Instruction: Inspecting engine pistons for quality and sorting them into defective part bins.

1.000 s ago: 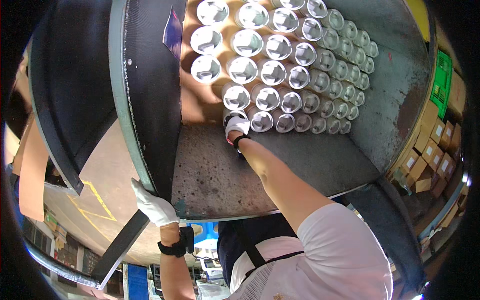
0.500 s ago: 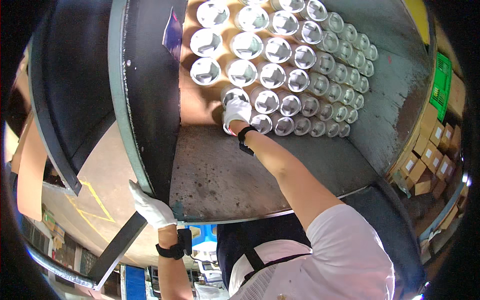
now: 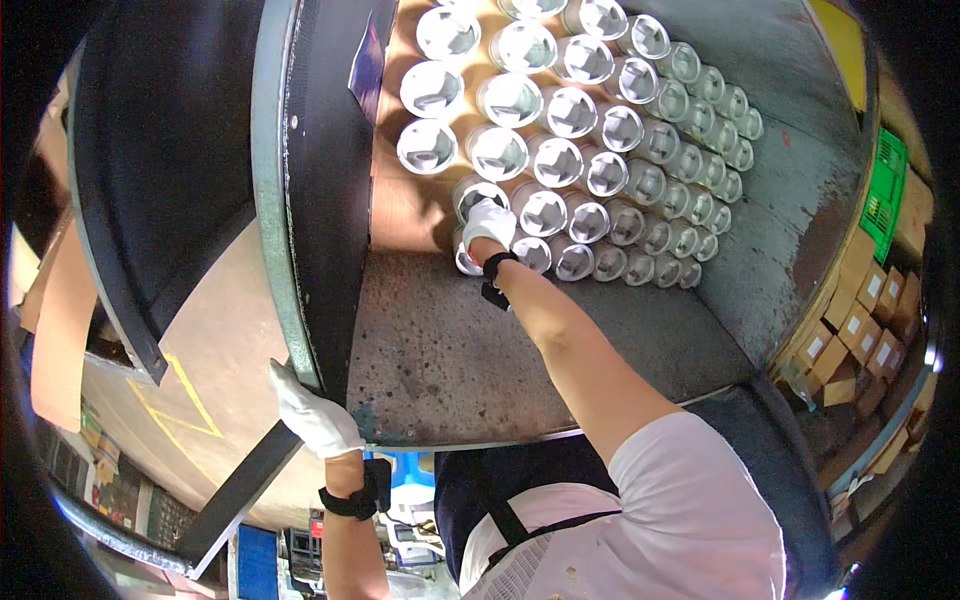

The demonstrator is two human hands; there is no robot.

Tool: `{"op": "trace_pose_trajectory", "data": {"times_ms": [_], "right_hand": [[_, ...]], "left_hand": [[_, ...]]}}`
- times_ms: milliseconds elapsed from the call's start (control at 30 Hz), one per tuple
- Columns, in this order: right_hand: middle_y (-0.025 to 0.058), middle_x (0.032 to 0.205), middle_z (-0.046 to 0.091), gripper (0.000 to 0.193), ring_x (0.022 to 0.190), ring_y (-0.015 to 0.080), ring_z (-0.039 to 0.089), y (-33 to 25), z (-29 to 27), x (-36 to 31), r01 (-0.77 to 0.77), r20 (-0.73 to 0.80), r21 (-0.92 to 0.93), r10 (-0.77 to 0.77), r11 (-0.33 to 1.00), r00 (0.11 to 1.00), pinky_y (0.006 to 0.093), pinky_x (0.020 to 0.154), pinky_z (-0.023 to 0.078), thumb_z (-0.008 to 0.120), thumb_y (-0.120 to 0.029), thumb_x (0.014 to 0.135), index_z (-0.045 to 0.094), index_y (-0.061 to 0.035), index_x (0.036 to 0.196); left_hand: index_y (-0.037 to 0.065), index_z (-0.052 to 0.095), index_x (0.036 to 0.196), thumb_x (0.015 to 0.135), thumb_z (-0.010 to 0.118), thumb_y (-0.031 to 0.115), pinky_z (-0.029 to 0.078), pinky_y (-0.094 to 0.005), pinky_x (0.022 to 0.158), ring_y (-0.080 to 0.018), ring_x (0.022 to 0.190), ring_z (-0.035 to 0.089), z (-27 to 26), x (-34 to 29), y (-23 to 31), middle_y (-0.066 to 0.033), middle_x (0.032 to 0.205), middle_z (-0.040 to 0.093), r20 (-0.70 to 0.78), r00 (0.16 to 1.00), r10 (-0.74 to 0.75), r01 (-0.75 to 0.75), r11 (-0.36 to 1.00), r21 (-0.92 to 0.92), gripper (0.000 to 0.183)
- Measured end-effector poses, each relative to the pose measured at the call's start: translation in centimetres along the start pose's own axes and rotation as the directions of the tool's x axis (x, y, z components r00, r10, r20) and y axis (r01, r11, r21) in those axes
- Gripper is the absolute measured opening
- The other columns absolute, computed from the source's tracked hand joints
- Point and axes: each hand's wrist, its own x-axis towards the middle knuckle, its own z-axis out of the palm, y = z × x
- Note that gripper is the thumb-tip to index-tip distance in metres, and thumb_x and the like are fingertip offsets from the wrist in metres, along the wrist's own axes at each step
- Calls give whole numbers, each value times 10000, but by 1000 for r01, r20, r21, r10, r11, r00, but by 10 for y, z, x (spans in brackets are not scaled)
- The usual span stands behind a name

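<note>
Clear round containers [image 3: 570,112], apparently glass or plastic cups, stand in rows on brown cardboard [image 3: 412,215] inside a large metal bin [image 3: 470,360]. My right hand [image 3: 490,226], in a white glove, reaches in to the near left corner of the rows. Its fingers bend over the rim of one clear cup [image 3: 480,197]; the fingertips are partly hidden. Beside my wrist, another cup [image 3: 466,258] is partly covered. My left hand [image 3: 318,415], also gloved in white, lies with fingers stretched out along the bin's near left corner, holding nothing.
The bin's left wall [image 3: 275,200] has a thick greenish edge, and a dark bar [image 3: 240,495] slants out below it. To the right lie stacked cardboard boxes [image 3: 860,320] and a green crate [image 3: 885,195]. A blue stool [image 3: 412,478] is below the front edge.
The view has shifted slightly, so the bin and cups appear farther right. My right hand stays at the same cup, and my left hand remains on the bin's corner.
</note>
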Motion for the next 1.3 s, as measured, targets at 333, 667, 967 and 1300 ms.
{"op": "trace_pose_trajectory", "data": {"times_ms": [333,667,967,1300], "right_hand": [[104,1128,698,269,1005,200,694,14,-21,-33,-123,-25,627,177,769,984,320,792,553,479,-190,1001,640,-87,1190],[170,1171,676,602,1096,337,647,82,-150,-197,328,109,404,-400,854,910,399,920,515,797,-442,753,662,-37,1179],[178,981,695,461,923,335,674,156,-206,-368,536,-157,563,-556,629,816,422,806,515,713,-435,786,715,-52,1043],[130,823,676,356,793,260,669,208,-235,-480,669,-301,598,-650,442,698,364,697,512,696,-395,815,721,-52,910]], "left_hand": [[-89,632,1187,1066,311,463,454,-381,926,-334,964,625,7,4,34,-247,1093,679,1,999,-36,36,999,-34,650],[-49,670,1094,1051,238,517,474,-460,867,-445,963,633,5,7,38,-271,1029,687,-47,997,-56,58,997,42,714],[-30,602,1274,1047,335,444,402,-394,1047,-360,1207,569,-19,13,33,-215,1305,606,54,998,23,-9,969,-248,590],[27,437,1440,1022,470,273,449,-403,1056,-270,1233,551,-115,-143,106,-169,1375,548,382,478,791,-293,553,-780,486]]}}
